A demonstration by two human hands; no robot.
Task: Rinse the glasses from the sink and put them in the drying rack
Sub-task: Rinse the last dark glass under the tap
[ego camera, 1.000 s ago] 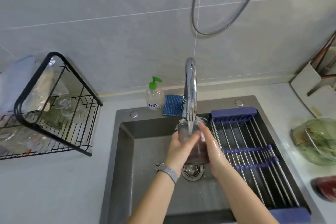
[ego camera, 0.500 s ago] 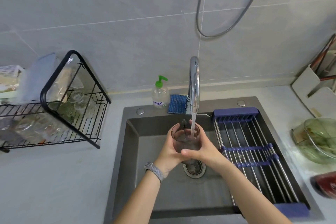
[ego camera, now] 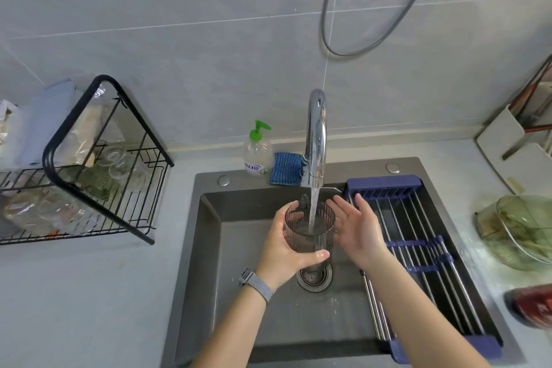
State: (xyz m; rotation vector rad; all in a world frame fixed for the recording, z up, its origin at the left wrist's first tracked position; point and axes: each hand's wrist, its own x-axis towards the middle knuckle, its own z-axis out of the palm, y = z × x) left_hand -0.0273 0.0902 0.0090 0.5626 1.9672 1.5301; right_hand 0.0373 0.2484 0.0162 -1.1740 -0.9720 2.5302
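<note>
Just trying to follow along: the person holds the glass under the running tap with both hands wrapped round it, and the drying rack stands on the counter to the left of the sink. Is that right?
Not quite. Only the left hand grips the glass; the right hand is open beside it, fingers straight. The head view shows this. The rest holds: water runs from the tap into the glass, and the drying rack stands left of the sink.

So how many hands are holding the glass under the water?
1. The left hand grips the glass under the tap; the right hand is open beside it.
</note>
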